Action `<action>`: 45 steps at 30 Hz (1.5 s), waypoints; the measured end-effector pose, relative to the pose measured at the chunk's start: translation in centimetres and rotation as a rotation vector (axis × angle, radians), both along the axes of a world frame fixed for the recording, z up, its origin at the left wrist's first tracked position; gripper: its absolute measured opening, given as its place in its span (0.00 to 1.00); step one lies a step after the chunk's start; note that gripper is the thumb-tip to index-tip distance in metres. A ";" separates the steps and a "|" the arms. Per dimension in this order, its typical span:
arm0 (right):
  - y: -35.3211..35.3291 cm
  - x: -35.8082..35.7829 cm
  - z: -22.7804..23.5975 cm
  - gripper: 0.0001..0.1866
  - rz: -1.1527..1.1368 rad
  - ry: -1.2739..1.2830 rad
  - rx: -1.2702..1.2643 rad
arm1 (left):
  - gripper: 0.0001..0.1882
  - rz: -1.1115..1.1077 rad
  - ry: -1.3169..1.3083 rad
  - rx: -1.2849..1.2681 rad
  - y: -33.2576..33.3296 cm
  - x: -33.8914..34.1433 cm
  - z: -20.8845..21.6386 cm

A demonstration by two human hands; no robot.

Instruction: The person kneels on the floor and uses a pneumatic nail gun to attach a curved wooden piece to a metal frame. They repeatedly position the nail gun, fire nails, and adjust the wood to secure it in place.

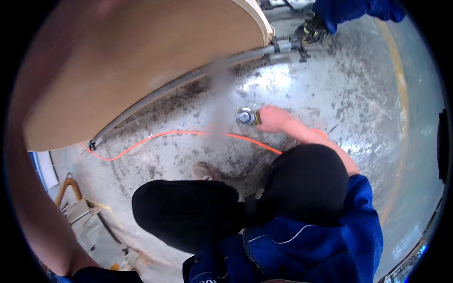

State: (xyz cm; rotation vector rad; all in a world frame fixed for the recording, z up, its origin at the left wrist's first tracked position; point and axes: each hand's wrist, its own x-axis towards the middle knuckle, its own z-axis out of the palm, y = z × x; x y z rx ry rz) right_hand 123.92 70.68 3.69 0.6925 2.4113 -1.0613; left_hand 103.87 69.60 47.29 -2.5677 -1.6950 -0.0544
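Note:
My right hand [272,118] reaches down near the floor, fingers closed around the yellow-and-black body of what looks like an angle grinder [245,116]. The tool's round metal head points left, away from the fingers. Very close to the view, my left forearm [45,212] rises along the left edge. The left hand is only a dark reddish smear over the upper left, its fingers not readable. A large tan curved board [155,56] with a layered edge fills the upper left, a grey tube [188,78] running along its lower edge.
An orange hose or cord [188,133] snakes across the scuffed grey floor [358,94] toward my right knee. At the top right, a person's shoe [312,30] stands near the tube's end. Grey equipment with a brown curved handle [69,185] lies at lower left.

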 end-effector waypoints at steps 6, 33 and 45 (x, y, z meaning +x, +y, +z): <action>0.3 6.1 2.6 0.20 -0.212 -0.112 0.011 | 0.27 0.425 -0.439 -0.687 -10.5 -7.1 -14.3; -2.4 9.2 2.5 0.24 -0.360 -0.235 0.099 | 0.25 0.659 -0.427 -0.961 -33.0 -15.5 -45.9; -1.7 9.3 1.6 0.23 -0.334 -0.248 0.088 | 0.24 0.706 -0.403 -0.982 -32.6 -15.0 -45.6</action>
